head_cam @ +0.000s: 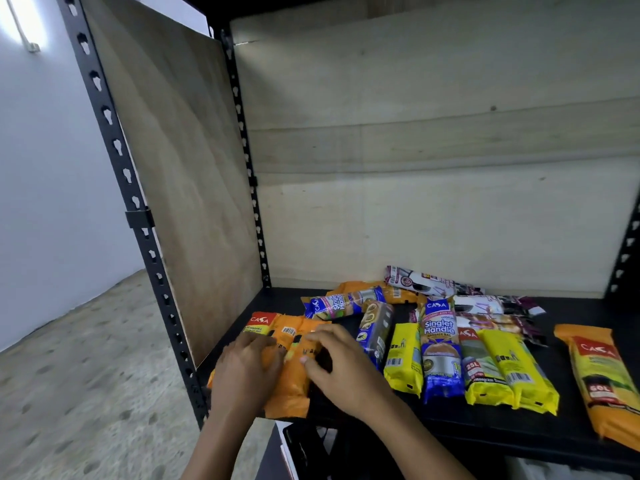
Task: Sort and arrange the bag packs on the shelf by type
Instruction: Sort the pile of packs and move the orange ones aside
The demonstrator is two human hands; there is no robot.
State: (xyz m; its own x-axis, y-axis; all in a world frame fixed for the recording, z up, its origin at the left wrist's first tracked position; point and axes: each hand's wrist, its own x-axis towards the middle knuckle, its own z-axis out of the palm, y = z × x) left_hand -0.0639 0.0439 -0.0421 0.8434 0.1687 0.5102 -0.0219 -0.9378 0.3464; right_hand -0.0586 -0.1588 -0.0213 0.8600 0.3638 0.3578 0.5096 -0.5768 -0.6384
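Both: L hand point(247, 367), R hand point(343, 362) on crinkly orange plastic packs point(294, 389).

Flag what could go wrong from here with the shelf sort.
1. The orange packs under the left hand and right hand reach the shelf's front edge; a push could slide them off.
2. The far-right orange pack lies apart from that group, also near the edge, and may get missed.

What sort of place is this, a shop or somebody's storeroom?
Probably a storeroom or a shop's stock area: a black metal rack with plywood panels, its shelf strewn with retail packs of garbage bags, and a bare speckled floor beside it.
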